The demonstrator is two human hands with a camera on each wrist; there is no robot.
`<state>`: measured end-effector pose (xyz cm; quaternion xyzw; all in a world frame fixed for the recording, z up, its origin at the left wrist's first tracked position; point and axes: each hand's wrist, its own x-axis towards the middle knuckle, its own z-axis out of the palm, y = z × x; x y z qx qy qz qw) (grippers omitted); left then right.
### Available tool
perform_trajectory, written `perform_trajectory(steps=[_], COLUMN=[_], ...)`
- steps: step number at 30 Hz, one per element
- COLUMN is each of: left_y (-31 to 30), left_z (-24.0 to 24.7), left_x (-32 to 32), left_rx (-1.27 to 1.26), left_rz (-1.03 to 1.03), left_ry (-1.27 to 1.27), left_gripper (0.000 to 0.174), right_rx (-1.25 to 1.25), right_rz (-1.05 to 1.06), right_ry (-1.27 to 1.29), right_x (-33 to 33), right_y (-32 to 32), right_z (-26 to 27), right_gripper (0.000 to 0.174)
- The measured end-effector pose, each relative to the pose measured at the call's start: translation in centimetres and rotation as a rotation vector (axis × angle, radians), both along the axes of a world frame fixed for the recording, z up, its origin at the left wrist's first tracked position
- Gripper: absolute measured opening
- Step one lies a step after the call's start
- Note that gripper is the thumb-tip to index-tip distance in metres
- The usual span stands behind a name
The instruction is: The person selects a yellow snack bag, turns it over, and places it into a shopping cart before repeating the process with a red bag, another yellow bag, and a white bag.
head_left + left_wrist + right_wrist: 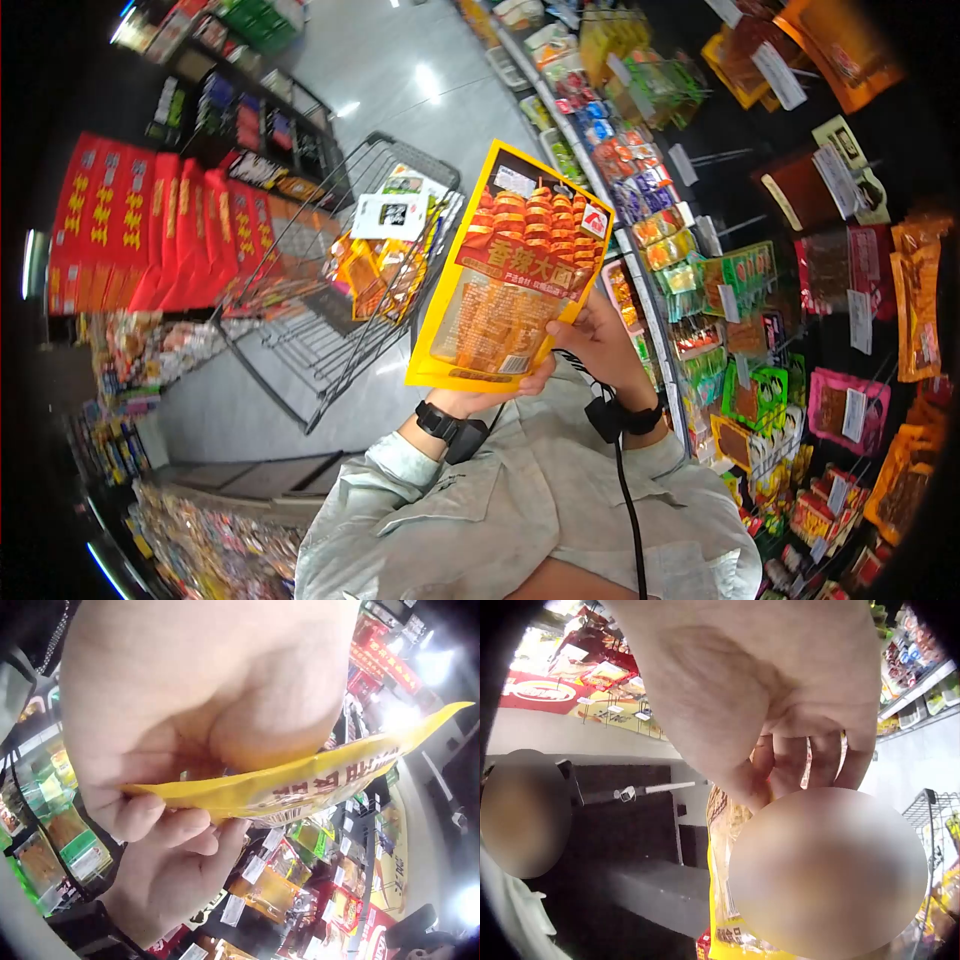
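A yellow-edged food packet [525, 262] with skewers pictured on its red-and-black front is held up before the person, its printed face toward the head camera. The left hand [478, 400] grips its bottom edge, mostly hidden behind the packet. At the lower right side, the right hand [603, 342] holds it with the thumb on the front and the fingers behind. In the left wrist view the packet [300, 784] appears nearly edge-on below the left palm. A blurred patch covers part of the packet [721, 877] in the right wrist view.
A wire shopping cart [330, 340] stands ahead to the left, carrying several packets [365, 275] and a white card-like item [390, 216]. Hanging snack packs and price tags line the rack [745, 300] on the right. Red packages [130, 225] stand on the left.
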<state>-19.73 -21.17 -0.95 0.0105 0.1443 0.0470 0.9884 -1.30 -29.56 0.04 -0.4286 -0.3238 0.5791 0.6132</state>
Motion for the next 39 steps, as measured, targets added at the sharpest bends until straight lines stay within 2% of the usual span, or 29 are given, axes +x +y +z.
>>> perform_trajectory(steps=[4,7,8,11,15,16,19,20,23,25,27,28,31,32,35,36,39], left_y=[-2.2,-3.1,-3.3,-3.7,-4.7,-5.1,-6.6,-6.7,-8.4,-9.5,-10.3,-10.7,-11.2,-11.2,-10.3,-10.0,-8.6], left_z=[1.8,2.3,2.2,0.8,0.4,0.6,-0.7,-1.2,-2.8,-2.6,-2.8,-2.8,-2.7,-2.7,-1.0,-1.2,-2.5], left_x=[-2.9,-5.0,-6.1,-9.7,-15.5,-17.4,-22.9,-24.5,-27.4,-29.3,-30.9,-31.6,-33.4,-33.8,-34.7,-34.9,-35.6], left_rx=[0.027,0.108,0.106,0.178,0.377,0.349,0.757,0.786,0.725,0.678,0.708,0.709,0.681,0.664,0.573,0.559,0.528], left_rz=[0.151,0.255,0.277,0.296,0.382,0.452,0.522,0.479,0.737,0.754,0.743,0.755,0.731,0.780,0.891,0.893,0.901], left_ry=[0.069,0.019,0.030,0.040,0.134,0.079,0.376,0.579,0.712,0.692,0.710,0.692,0.715,0.698,0.708,0.702,0.682], left_gripper=[0.058,0.064,0.066,0.071,0.070,0.053,0.045,0.038,0.036,0.027,0.023,0.019,0.019,0.021,0.021,0.022,0.028], right_rx=[-0.070,-0.095,-0.088,-0.072,-0.083,-0.100,-0.105,-0.101,-0.118,-0.130,-0.139,-0.196,-0.300,-0.266,-0.201,-0.196,-0.109], right_rz=[0.133,0.197,0.234,0.198,0.216,0.227,0.221,0.225,0.287,0.435,0.524,0.552,0.602,0.603,0.597,0.610,0.729], right_ry=[-0.066,-0.123,-0.114,-0.278,-0.311,-0.344,-0.426,-0.420,-0.408,-0.374,-0.361,-0.461,-0.528,-0.510,-0.486,-0.544,-0.673], right_x=[-1.8,-3.3,-3.8,-5.5,-7.9,-8.6,-11.3,-12.4,-16.7,-19.5,-22.2,-23.3,-26.0,-26.6,-27.8,-27.9,-27.7], right_y=[0.1,0.1,0.0,-0.6,-2.0,-2.5,-3.3,-3.2,-2.8,-2.5,-2.1,-1.9,-1.6,-1.5,-0.1,0.5,3.2], right_z=[0.7,2.0,0.7,1.2,2.6,3.2,5.3,5.4,6.4,6.2,4.5,4.0,4.5,4.3,4.0,3.8,1.9], right_gripper=[0.047,0.039,0.031,0.026,0.026,0.025,0.021,0.022,0.027,0.045,0.051,0.058,0.063,0.064,0.059,0.045,0.033])
